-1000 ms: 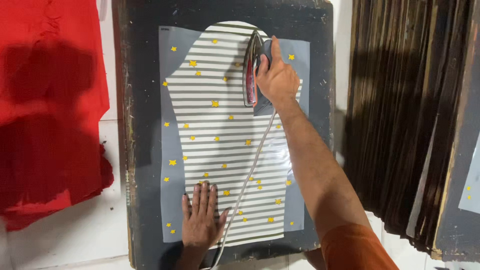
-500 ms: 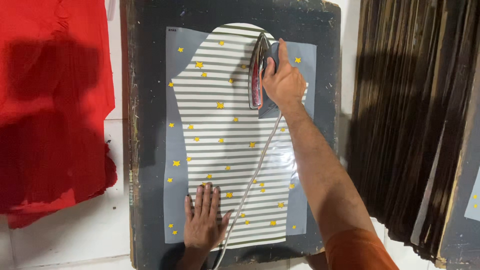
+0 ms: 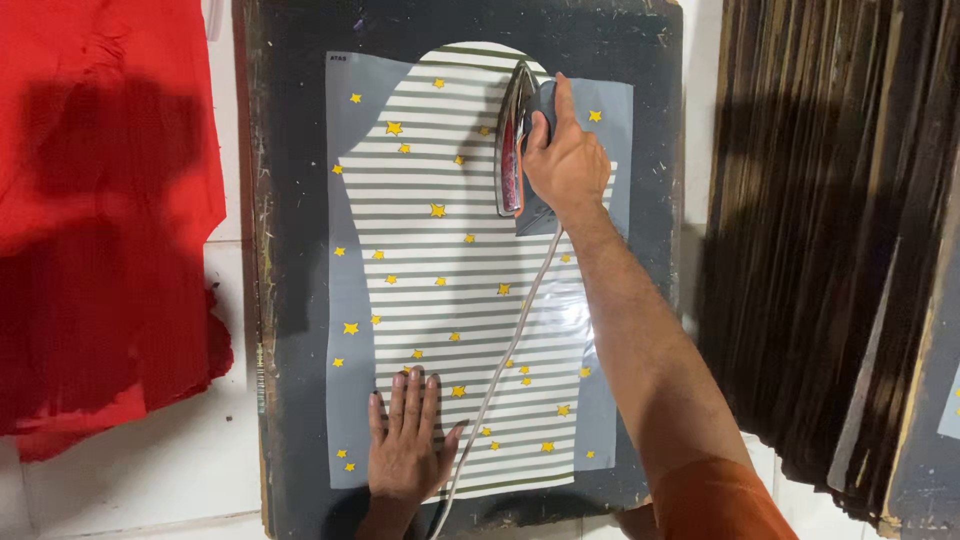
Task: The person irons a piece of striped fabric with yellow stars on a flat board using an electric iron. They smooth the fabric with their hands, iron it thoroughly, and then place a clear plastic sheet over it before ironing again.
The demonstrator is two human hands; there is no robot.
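Observation:
A grey sheet (image 3: 350,260) printed with a white striped shape and small yellow stars lies on a dark board (image 3: 290,150). My right hand (image 3: 565,160) grips the handle of a clothes iron (image 3: 512,140), which rests at the upper right of the striped shape. The iron's cord (image 3: 500,370) runs down across the sheet toward me. My left hand (image 3: 405,440) lies flat with fingers spread on the sheet's lower edge, pressing it to the board.
A pile of red cloth (image 3: 100,200) lies on the white surface (image 3: 150,470) to the left of the board. A stack of dark boards (image 3: 830,250) stands on edge to the right.
The view has shifted slightly. The iron and my right hand stay near the top right of the striped shape. My left hand has not moved on the sheet.

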